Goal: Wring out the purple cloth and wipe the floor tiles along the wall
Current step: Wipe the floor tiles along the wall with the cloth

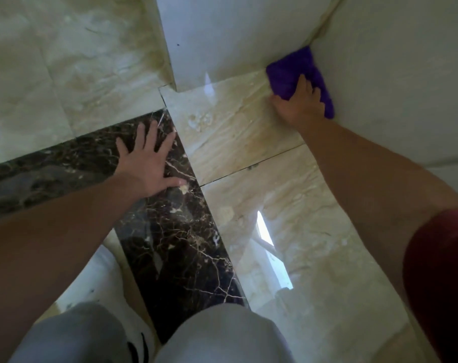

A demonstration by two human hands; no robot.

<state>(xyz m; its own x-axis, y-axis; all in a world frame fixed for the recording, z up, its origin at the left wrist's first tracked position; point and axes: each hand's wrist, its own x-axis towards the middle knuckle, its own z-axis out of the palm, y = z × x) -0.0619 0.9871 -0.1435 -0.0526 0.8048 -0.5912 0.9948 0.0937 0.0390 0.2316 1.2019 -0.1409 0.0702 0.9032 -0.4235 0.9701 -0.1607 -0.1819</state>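
Note:
The purple cloth (293, 72) lies bunched on the beige floor tile (230, 127), pushed into the corner where two pale walls meet. My right hand (300, 103) presses down on its near edge, fingers curled over the fabric, arm stretched out from the lower right. My left hand (149, 161) rests flat with spread fingers on the dark brown marble strip (175, 231), holding nothing. The cloth's right end runs along the foot of the right wall (395, 74).
A white wall corner (170, 74) juts out at the upper middle, with more beige tiles to its left. My knees in grey trousers (222, 336) and a white shoe (112, 289) fill the bottom. The glossy tiles reflect a window (269, 252).

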